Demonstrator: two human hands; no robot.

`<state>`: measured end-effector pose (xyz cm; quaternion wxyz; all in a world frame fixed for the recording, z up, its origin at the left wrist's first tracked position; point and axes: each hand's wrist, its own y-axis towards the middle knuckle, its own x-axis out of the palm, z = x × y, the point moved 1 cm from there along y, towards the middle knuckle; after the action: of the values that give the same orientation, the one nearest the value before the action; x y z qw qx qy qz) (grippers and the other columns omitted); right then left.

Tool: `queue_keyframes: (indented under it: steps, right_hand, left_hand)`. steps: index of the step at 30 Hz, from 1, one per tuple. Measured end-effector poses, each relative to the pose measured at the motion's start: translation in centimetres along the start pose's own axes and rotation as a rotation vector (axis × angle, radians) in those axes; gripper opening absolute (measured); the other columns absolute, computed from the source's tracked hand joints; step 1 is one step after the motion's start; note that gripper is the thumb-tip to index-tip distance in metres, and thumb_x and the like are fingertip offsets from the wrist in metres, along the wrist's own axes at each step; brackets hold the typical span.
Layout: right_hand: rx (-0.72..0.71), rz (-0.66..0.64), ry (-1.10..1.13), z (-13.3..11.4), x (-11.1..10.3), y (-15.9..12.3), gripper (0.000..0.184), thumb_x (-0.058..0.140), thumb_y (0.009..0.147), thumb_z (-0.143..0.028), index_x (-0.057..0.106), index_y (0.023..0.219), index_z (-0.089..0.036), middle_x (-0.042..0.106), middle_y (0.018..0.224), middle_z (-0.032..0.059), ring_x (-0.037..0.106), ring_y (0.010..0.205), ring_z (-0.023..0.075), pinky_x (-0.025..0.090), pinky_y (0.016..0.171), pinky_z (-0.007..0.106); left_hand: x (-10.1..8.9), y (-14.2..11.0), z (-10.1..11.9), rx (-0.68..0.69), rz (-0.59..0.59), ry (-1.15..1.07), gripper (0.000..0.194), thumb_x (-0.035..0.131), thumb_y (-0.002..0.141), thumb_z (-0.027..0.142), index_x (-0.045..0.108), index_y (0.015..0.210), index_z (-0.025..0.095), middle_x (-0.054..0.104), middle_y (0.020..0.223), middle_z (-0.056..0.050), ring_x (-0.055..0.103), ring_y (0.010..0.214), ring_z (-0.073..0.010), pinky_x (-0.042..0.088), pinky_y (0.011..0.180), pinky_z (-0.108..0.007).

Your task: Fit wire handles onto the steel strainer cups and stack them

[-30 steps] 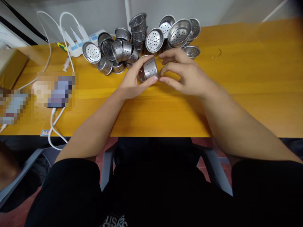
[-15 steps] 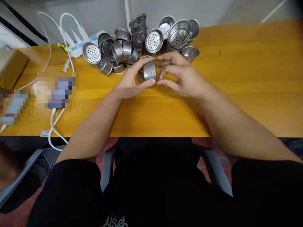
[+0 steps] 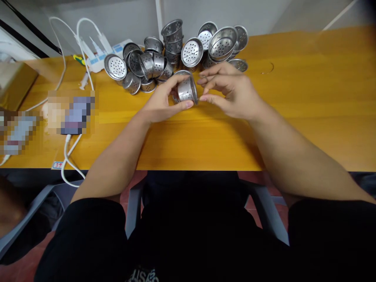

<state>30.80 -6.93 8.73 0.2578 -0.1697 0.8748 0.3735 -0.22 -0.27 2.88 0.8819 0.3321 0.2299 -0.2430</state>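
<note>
My left hand (image 3: 162,103) grips a small perforated steel cup (image 3: 185,89) lying on its side, thumb below and fingers over the top. My right hand (image 3: 232,93) is right beside the cup's open rim, its fingers curled and pinched together at that rim; what they pinch is too small to make out. Both hands hover just above the yellow wooden table (image 3: 308,102). Behind them lies a heap of several similar steel strainer cups (image 3: 152,64), some stacked, some tipped over.
A white power strip (image 3: 98,58) with white cables (image 3: 69,156) sits at the back left. A cardboard box (image 3: 13,84) stands at the far left edge. Blurred-out items lie on the table's left side. My lap and a grey chair are below the table edge.
The cup has tilted a little in my left hand, and my right fingers have shifted slightly along its rim. Hands stay in the same spot.
</note>
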Motion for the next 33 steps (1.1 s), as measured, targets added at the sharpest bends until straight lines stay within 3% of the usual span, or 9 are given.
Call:
queue_keyframes:
  steps: [4,7,10,14,19,24,27,29,33]
  right_hand:
    - [0.099,0.076,-0.148,0.9,-1.5,-0.1,0.021,0.080,0.125,-0.057,0.083,0.119,-0.037,0.075,0.174,0.0137,0.074,0.165,0.0394,0.063,0.145,0.063]
    - [0.207,-0.089,-0.419,3.1,-4.2,-0.5,0.011,0.083,0.122,-0.042,0.082,0.122,-0.031,0.070,0.178,0.0195,0.065,0.174,0.0414,0.056,0.149,0.062]
    - [0.357,-0.295,-0.568,5.1,-7.0,-1.0,0.010,0.093,0.111,-0.027,0.083,0.110,-0.025,0.079,0.155,0.0235,0.079,0.142,0.0447,0.064,0.134,0.063]
    - [0.742,-0.504,-0.713,5.8,-9.0,-1.1,0.013,0.087,0.121,-0.020,0.084,0.108,-0.022,0.085,0.124,0.0184,0.072,0.094,0.0292,0.059,0.090,0.049]
    - [0.947,-0.576,-0.739,5.5,-9.3,-0.7,0.012,0.086,0.125,-0.024,0.086,0.113,-0.019,0.086,0.118,0.0163,0.070,0.091,0.0283,0.053,0.086,0.047]
    - [0.731,-0.345,-0.733,5.0,-8.3,-0.9,0.029,0.086,0.124,-0.032,0.088,0.146,-0.014,0.081,0.152,0.0311,0.076,0.141,0.0426,0.060,0.121,0.054]
    - [0.404,-0.147,-0.477,4.2,-5.4,-0.9,0.039,0.080,0.124,-0.038,0.084,0.156,-0.017,0.081,0.158,0.0267,0.081,0.139,0.0387,0.063,0.131,0.054]
    - [0.215,-0.108,-0.313,3.7,-2.8,-0.7,0.052,0.077,0.126,-0.062,0.081,0.163,-0.025,0.082,0.162,0.0206,0.083,0.137,0.0400,0.065,0.133,0.062]
    - [0.097,-0.084,-0.145,3.6,1.4,-0.4,0.063,0.071,0.120,-0.094,0.087,0.157,-0.045,0.086,0.161,0.0103,0.081,0.148,0.0475,0.064,0.138,0.076]
  left_hand:
    - [0.1,0.1,-2.5,0.036,0.093,0.006,0.121,0.089,0.089,0.115,0.059,0.175,0.035,0.076,0.172,-0.013,0.081,0.161,-0.0438,0.069,0.141,-0.067]
    - [0.3,0.2,-4.3,0.096,0.227,-0.024,0.125,0.087,0.082,0.121,0.050,0.170,0.041,0.072,0.172,-0.012,0.082,0.157,-0.0400,0.072,0.139,-0.066]
    - [0.4,0.2,-4.1,0.019,0.285,0.011,0.132,0.081,0.083,0.124,0.046,0.178,0.039,0.067,0.183,-0.016,0.077,0.166,-0.0434,0.069,0.143,-0.067]
    - [0.4,-0.1,-2.3,-0.143,0.199,0.128,0.115,0.074,0.096,0.118,0.065,0.173,0.032,0.079,0.175,-0.017,0.075,0.169,-0.0467,0.060,0.151,-0.068]
    - [1.0,-0.1,-2.2,-0.143,0.143,0.097,0.127,0.078,0.097,0.113,0.051,0.192,0.033,0.071,0.188,-0.021,0.067,0.180,-0.0492,0.051,0.157,-0.071]
    - [1.2,-0.2,-2.8,-0.163,0.112,0.067,0.123,0.089,0.094,0.106,0.058,0.186,0.030,0.070,0.190,-0.022,0.065,0.182,-0.0503,0.051,0.158,-0.073]
    - [1.2,-0.3,-2.9,-0.145,0.106,0.071,0.122,0.088,0.095,0.107,0.058,0.184,0.028,0.070,0.190,-0.023,0.066,0.182,-0.0495,0.052,0.157,-0.073]
    - [1.2,-0.4,-2.9,-0.140,0.108,0.061,0.124,0.088,0.094,0.107,0.058,0.183,0.025,0.069,0.190,-0.025,0.068,0.180,-0.0493,0.053,0.157,-0.072]
    - [1.4,-0.5,-2.7,-0.144,0.092,0.060,0.127,0.091,0.091,0.108,0.060,0.181,0.024,0.071,0.189,-0.026,0.071,0.176,-0.0497,0.055,0.155,-0.070]
